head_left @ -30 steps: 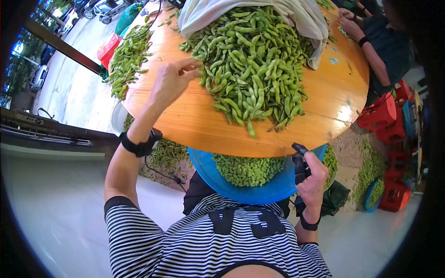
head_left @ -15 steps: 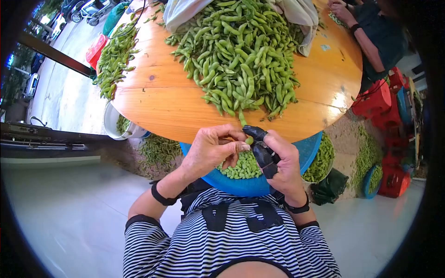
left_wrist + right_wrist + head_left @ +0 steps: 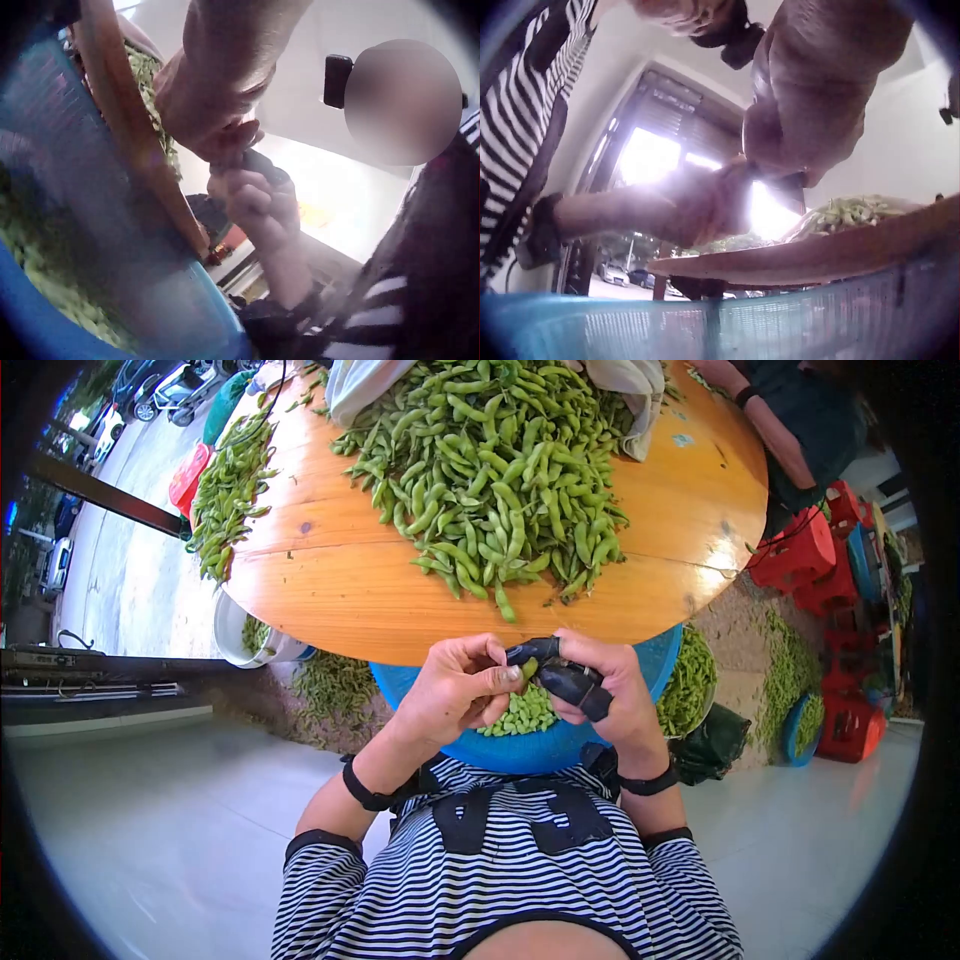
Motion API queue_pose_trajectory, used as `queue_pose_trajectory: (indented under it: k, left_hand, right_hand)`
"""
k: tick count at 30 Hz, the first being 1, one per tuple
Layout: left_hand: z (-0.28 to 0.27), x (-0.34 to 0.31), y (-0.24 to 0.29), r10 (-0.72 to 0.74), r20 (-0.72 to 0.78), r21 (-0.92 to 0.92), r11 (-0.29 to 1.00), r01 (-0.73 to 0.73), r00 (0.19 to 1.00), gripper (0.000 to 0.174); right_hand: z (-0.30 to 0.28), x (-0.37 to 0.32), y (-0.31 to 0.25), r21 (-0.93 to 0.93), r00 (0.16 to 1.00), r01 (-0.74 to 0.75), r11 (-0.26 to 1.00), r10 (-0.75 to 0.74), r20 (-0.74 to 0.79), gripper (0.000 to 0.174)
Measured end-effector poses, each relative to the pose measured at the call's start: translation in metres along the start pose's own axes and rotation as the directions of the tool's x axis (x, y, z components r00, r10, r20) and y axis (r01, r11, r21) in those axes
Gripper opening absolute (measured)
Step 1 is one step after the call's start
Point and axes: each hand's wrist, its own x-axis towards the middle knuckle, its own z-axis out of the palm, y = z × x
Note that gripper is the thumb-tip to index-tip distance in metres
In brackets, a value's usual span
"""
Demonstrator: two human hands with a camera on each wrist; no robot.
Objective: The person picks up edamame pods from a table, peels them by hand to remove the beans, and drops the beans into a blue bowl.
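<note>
In the head view a green pod (image 3: 530, 669) is pinched between the two hands, over the blue basket (image 3: 388, 682) of shelled beans (image 3: 525, 712). My left hand (image 3: 452, 688) grips its near end with thumb and forefinger. My right hand (image 3: 598, 685), with black coverings on thumb and forefinger, pinches the other end. Both hands meet just off the near edge of the wooden table (image 3: 330, 595), below a heap of pods (image 3: 500, 480). In the left wrist view the left hand (image 3: 217, 90) and right hand (image 3: 262, 202) touch; the pod is hidden there.
A white cloth (image 3: 365, 385) lies by the heap. More pods (image 3: 232, 495) are at the table's left. A white bucket (image 3: 236, 632) stands below left, a pod container (image 3: 690, 685) below right. Red stools (image 3: 800, 555) and another person's arm (image 3: 780, 440) are at the right.
From above the table's left part, the left hand has come down to meet the right. The pod between them has since moved off the table edge, away from the heap.
</note>
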Motion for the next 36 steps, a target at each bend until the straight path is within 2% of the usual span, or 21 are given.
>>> queue_pose_trajectory:
  k: [1, 3, 4, 7, 8, 9, 10, 12, 14, 16, 19, 20, 21, 22, 24, 25, 26, 27, 28, 30, 36]
  left_hand:
    - [-0.001, 0.000, -0.003, -0.054, 0.040, -0.161, 0.985, 0.059, 0.998, 0.013]
    - [0.001, -0.001, -0.005, -0.064, 0.044, -0.190, 0.979, 0.072, 0.997, 0.013]
    - [0.002, 0.000, -0.007, -0.073, 0.048, -0.222, 0.972, 0.082, 0.996, 0.014]
    - [0.017, -0.001, -0.007, 0.003, -0.030, -0.153, 0.988, -0.007, 1.000, 0.015]
    - [0.019, 0.000, -0.008, 0.002, -0.029, -0.151, 0.988, -0.007, 1.000, 0.015]
    - [0.021, 0.001, -0.009, 0.044, -0.053, -0.036, 0.998, -0.046, 0.998, 0.014]
    - [0.022, 0.001, -0.010, 0.089, -0.074, 0.080, 0.993, -0.083, 0.993, 0.013]
    - [0.026, 0.000, -0.011, 0.161, -0.104, 0.201, 0.970, -0.137, 0.982, 0.011]
    - [0.029, 0.001, -0.014, 0.230, -0.123, 0.320, 0.930, -0.181, 0.965, 0.011]
    - [0.031, 0.002, -0.018, 0.406, -0.174, 0.556, 0.793, -0.251, 0.897, 0.014]
    - [0.032, 0.004, -0.014, 0.437, -0.173, 0.600, 0.758, -0.257, 0.883, 0.016]
    - [0.031, 0.004, -0.010, 0.437, -0.174, 0.600, 0.758, -0.257, 0.883, 0.016]
    - [0.028, 0.003, -0.004, 0.300, -0.184, 0.524, 0.836, -0.164, 0.936, 0.018]
    - [0.025, 0.001, 0.001, 0.156, -0.181, 0.445, 0.893, -0.061, 0.971, 0.020]
    - [0.017, 0.001, 0.005, 0.072, -0.123, 0.330, 0.944, -0.028, 0.990, 0.017]
    - [0.015, 0.000, 0.005, -0.005, -0.055, 0.211, 0.977, 0.016, 0.998, 0.014]
    - [0.017, 0.000, 0.004, -0.004, -0.056, 0.211, 0.977, 0.016, 0.998, 0.014]
    - [0.021, 0.000, 0.001, 0.017, -0.074, 0.107, 0.994, -0.009, 0.997, 0.011]
    - [0.024, -0.001, -0.001, 0.037, -0.093, 0.004, 0.999, -0.037, 0.995, 0.009]
    - [0.017, 0.000, -0.007, 0.042, -0.079, -0.040, 0.998, -0.045, 0.996, 0.010]
    - [0.018, -0.003, -0.017, 0.098, 0.010, -0.118, 0.988, -0.096, 0.995, 0.013]
  right_hand:
    - [-0.002, 0.000, 0.001, 0.002, 1.000, 0.000, 1.000, 0.000, -0.001, 0.016]
    - [-0.004, 0.001, 0.005, 0.468, 0.985, -0.171, 0.867, 0.143, 0.096, 0.016]
    - [-0.005, 0.000, 0.008, 0.469, 0.986, -0.169, 0.867, 0.141, 0.093, 0.016]
    - [-0.004, -0.003, 0.012, 0.364, 0.994, -0.108, 0.925, 0.104, 0.030, 0.021]
    - [0.001, -0.002, 0.011, 0.074, 0.997, 0.008, 0.997, -0.003, -0.076, 0.025]
    - [0.005, -0.001, 0.009, -0.230, 0.980, 0.100, 0.968, -0.135, -0.144, 0.029]
    - [0.008, -0.001, 0.006, -0.229, 0.980, 0.101, 0.968, -0.136, -0.143, 0.029]
    - [0.013, -0.002, -0.001, -0.591, 0.921, 0.262, 0.763, -0.380, -0.082, 0.034]
    - [0.019, -0.002, 0.001, -0.626, 0.903, 0.246, 0.740, -0.409, -0.129, 0.032]
    - [0.024, -0.001, 0.003, -0.662, 0.881, 0.224, 0.715, -0.440, -0.177, 0.031]
    - [0.025, 0.000, 0.008, -0.682, 0.846, 0.224, 0.696, -0.486, -0.218, 0.026]
    - [0.021, 0.001, 0.013, -0.548, 0.896, 0.187, 0.816, -0.370, -0.246, 0.025]
    - [0.017, 0.001, 0.015, -0.398, 0.935, 0.134, 0.908, -0.249, -0.252, 0.024]
    - [0.013, 0.000, 0.014, -0.397, 0.935, 0.135, 0.908, -0.250, -0.252, 0.024]
    - [0.009, -0.003, 0.011, 0.023, 0.970, -0.142, 0.990, 0.144, -0.195, 0.022]
    - [0.010, -0.003, 0.012, 0.023, 0.970, -0.142, 0.990, 0.144, -0.195, 0.022]
    - [0.014, -0.003, 0.013, -0.350, 0.961, 0.054, 0.935, -0.144, -0.238, 0.024]
    - [0.019, -0.002, 0.013, -0.676, 0.892, 0.205, 0.707, -0.420, -0.169, 0.025]
    - [0.025, -0.003, 0.014, -0.675, 0.891, 0.207, 0.708, -0.421, -0.168, 0.025]
    - [0.035, -0.006, 0.016, -0.785, 0.801, 0.267, 0.559, -0.582, -0.142, 0.031]
    - [0.028, -0.010, 0.012, -0.756, 0.851, 0.247, 0.607, -0.508, -0.130, 0.040]
